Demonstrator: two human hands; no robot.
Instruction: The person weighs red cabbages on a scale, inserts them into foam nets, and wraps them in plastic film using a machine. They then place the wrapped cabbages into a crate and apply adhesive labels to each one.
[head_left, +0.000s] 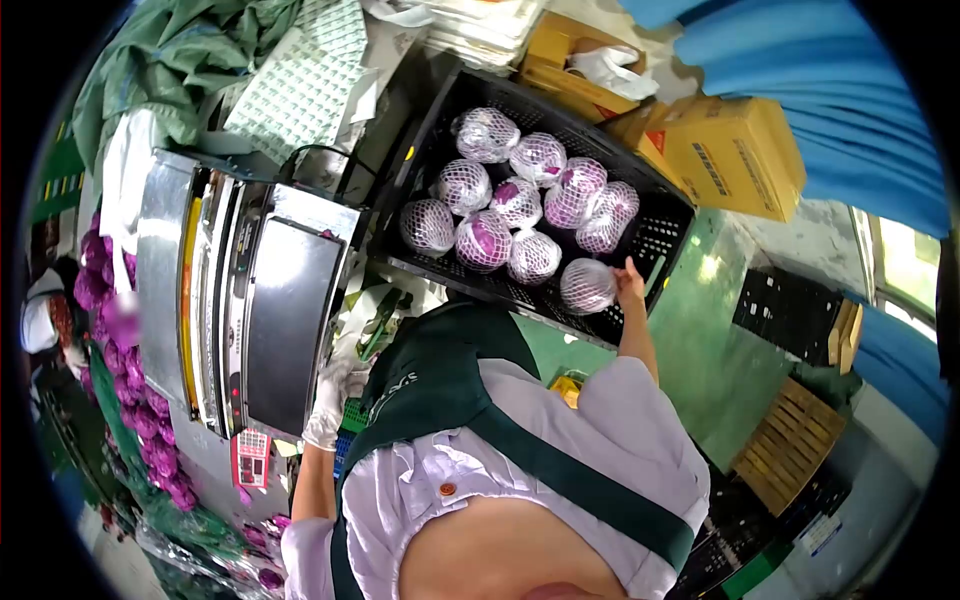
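Note:
My bare right hand reaches over the near right side of a black plastic crate. Its fingers stretch out beside a round net-covered red cabbage, fingertips right at its side. Several more red cabbages in white foam nets sit in the same crate, toward its left and middle. White-gloved, my left hand is low beside the near right edge of a metal-topped wrapping machine. Its fingers are blurred against the clutter there, and I cannot tell whether they hold anything.
Bare purple cabbages are heaped left of the machine. Cardboard boxes stand beyond the crate, and patterned sheets lie at the back. A wooden pallet and another black crate are on the green floor at right.

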